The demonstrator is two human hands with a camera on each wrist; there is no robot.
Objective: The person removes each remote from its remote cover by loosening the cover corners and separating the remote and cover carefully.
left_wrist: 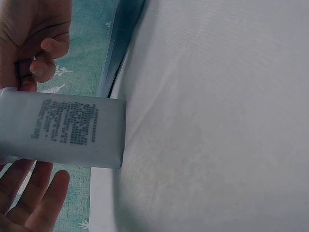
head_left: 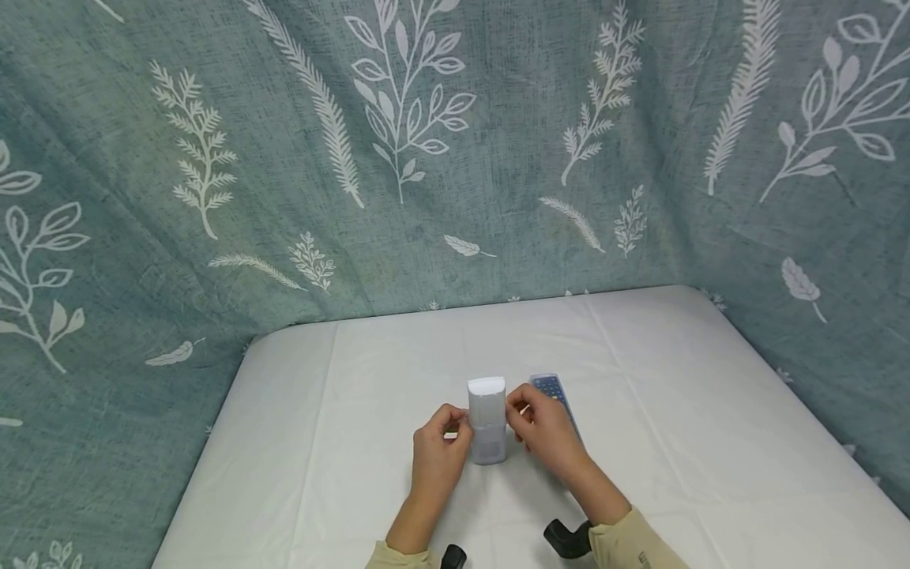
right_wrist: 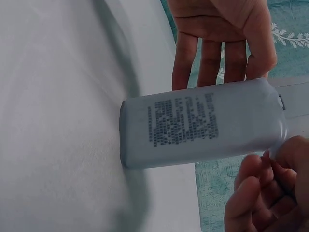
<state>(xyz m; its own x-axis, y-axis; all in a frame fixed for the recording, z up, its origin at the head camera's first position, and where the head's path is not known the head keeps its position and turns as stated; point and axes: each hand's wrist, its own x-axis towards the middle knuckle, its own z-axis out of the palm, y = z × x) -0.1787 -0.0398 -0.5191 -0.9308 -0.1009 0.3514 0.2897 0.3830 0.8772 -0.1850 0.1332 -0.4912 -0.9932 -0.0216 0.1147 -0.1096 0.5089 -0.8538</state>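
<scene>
An upright white-grey plastic case (head_left: 487, 427) with rounded corners stands between both hands over the white table. Blurred lines of dark print cover the face of the case (right_wrist: 183, 121) seen in the wrist views. My left hand (head_left: 437, 454) pinches its left edge with thumb and index finger; its other fingers (left_wrist: 41, 191) spread loosely beside it. Opposite, my right hand (head_left: 549, 431) pinches the right edge with thumb and fingertips, near an upper corner in the right wrist view. A pale part (right_wrist: 297, 99) extends past the case's upper end.
A blue handheld device with rows of keys (head_left: 549, 386) lies just behind my right hand, partly hidden by it. Black wrist mounts (head_left: 569, 540) sit by the sleeves. A green leaf-patterned curtain (head_left: 412, 237) borders the white-covered table (head_left: 377, 379).
</scene>
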